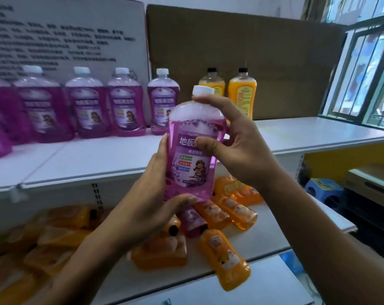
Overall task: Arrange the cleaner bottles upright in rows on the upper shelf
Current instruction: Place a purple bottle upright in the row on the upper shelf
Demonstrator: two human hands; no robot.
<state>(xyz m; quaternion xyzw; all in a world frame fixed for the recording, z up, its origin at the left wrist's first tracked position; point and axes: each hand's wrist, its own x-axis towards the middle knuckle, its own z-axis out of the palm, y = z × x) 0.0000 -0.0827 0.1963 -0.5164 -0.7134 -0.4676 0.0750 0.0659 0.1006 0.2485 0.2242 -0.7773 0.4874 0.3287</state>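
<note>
Head view. Both hands hold one purple cleaner bottle [192, 150] upright at frame centre, in front of the edge of the upper shelf [87, 159], not set down on it.

Left hand [158, 190]: curled round the bottle's lower part from 8 o'clock, thumb across the base, fingers up along its left side.

Right hand [235, 148]: grips the upper body from 3 o'clock, thumb pressed on the front label, forefinger reaching up to the neck just under the white cap [203, 90].

Upper shelf, back row: standing purple bottles [125, 104] side by side from 9 o'clock toward 12 o'clock, white caps, labels facing forward. Leftmost ones are blurred. Just right of them, at 12 to 1 o'clock, two orange bottles [241, 93] with black caps, also upright.

Lower shelf [274, 236], 5 to 8 o'clock: loose pile of orange bottles [224, 258] lying on their sides, with one purple bottle lying among them [191, 219] directly under the held one.

Behind the upper shelf: printed white board [65, 34] at 10 o'clock, brown cardboard sheet [252, 47] at 12 to 1 o'clock. Window [367, 69] at 2 o'clock. Blue stool [323, 190] at 3 o'clock.
</note>
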